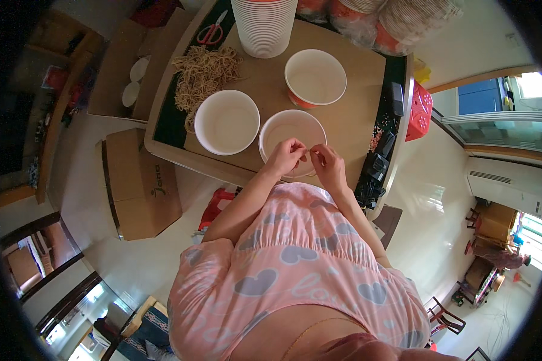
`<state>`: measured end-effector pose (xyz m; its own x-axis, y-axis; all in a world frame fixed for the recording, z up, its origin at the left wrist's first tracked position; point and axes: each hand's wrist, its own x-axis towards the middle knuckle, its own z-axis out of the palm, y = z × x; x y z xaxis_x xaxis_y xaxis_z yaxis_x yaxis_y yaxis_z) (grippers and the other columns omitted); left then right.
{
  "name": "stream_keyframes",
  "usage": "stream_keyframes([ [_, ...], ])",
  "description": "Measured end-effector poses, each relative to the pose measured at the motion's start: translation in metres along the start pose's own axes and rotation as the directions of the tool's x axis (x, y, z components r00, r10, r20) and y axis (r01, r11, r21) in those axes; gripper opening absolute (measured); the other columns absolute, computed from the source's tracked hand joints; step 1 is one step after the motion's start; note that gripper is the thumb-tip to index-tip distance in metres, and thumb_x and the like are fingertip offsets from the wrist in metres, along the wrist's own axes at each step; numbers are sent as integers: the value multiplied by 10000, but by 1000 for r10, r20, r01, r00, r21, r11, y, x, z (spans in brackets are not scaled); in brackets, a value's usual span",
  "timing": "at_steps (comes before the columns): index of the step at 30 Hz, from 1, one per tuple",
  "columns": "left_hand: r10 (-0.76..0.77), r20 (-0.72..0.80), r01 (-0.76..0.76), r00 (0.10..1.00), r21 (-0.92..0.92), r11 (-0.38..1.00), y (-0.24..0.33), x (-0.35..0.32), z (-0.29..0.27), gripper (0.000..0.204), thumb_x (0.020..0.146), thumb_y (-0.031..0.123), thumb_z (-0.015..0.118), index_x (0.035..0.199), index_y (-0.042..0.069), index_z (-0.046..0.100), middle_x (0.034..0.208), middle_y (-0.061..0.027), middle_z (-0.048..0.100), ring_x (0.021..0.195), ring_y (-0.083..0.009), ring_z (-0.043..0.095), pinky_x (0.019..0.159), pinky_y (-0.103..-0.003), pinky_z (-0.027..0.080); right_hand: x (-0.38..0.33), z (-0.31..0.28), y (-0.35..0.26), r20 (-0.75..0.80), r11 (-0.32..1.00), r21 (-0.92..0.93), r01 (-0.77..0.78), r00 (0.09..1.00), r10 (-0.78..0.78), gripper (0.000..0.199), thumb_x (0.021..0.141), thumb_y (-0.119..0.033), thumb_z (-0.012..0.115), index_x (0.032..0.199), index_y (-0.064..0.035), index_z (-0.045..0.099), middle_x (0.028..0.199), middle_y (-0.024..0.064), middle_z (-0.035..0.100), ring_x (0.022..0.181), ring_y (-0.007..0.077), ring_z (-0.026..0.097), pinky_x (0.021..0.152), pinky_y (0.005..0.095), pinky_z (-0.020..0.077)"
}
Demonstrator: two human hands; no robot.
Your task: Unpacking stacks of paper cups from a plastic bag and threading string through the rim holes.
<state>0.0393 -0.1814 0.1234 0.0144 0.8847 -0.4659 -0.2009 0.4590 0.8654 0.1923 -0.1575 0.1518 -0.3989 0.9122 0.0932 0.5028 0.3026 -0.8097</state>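
Observation:
My left hand (287,156) and my right hand (327,165) meet over the near rim of a white paper bucket (291,124) at the table's front. Both have thumb and fingers pinched together, fingertips almost touching; whatever they hold is too small to make out. A second white bucket (227,122) stands to the left, and a third (315,78), with an orange-red outer side, is farther back on the right. Behind the left bucket lies a tangled heap of tan string (206,77). The buckets' insides look pale, with no contents I can make out.
A tall stack of nested white buckets (263,30) rises at the back, beside red-handled scissors (212,31). Bagged stacked containers (412,21) fill the back right. Black packets (376,165) line the right edge. Cardboard (355,129) covers the tabletop; a carton (140,183) sits left on the floor.

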Motion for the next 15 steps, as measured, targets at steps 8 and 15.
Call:
stream_keyframes([
  [8,74,18,-75,997,126,989,-14,4,1,54,875,81,538,853,34,551,658,-7,562,525,-53,481,448,-199,372,0,2,1,5,994,-105,18,1000,-18,50,808,-54,577,852,-39,596,723,119,594,553,207,577,504,286,445],
  [15,197,5,-194,980,177,965,-9,-3,2,84,835,73,570,806,-3,547,668,-62,594,592,-128,571,560,-270,462,2,1,4,-10,994,-100,52,999,-54,39,800,-56,582,832,-40,599,716,124,597,549,229,573,501,298,444],
])
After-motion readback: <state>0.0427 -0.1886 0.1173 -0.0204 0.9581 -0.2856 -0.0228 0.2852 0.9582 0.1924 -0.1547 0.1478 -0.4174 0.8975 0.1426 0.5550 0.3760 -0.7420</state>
